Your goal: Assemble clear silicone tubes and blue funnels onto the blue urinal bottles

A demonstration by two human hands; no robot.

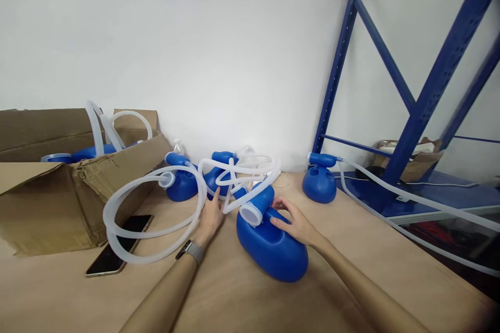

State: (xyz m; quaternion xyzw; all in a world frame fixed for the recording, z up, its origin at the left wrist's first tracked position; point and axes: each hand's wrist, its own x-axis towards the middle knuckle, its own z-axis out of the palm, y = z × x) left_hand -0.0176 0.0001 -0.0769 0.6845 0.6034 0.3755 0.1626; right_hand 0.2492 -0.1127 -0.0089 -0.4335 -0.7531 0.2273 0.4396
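Observation:
A blue plastic urinal bottle (269, 250) with a white-capped, tilted neck lies close in front of me. My right hand (292, 221) has its fingers curled round this bottle's handle. To the left, my left hand (211, 216) rests low at a second blue bottle (214, 179), fingers stretched towards its base beside the hose; whether it touches either is hard to tell. A long translucent hose (250, 169) loops over both bottles. Another blue bottle (183, 184) stands further left, behind a large hose coil (111, 218).
An open cardboard box (50, 208) on the left holds blue bottles and hoses. A phone (121, 250) lies beside it under the coil. At right stands one more blue bottle (319, 184), its hose running off by the blue metal rack (410, 114).

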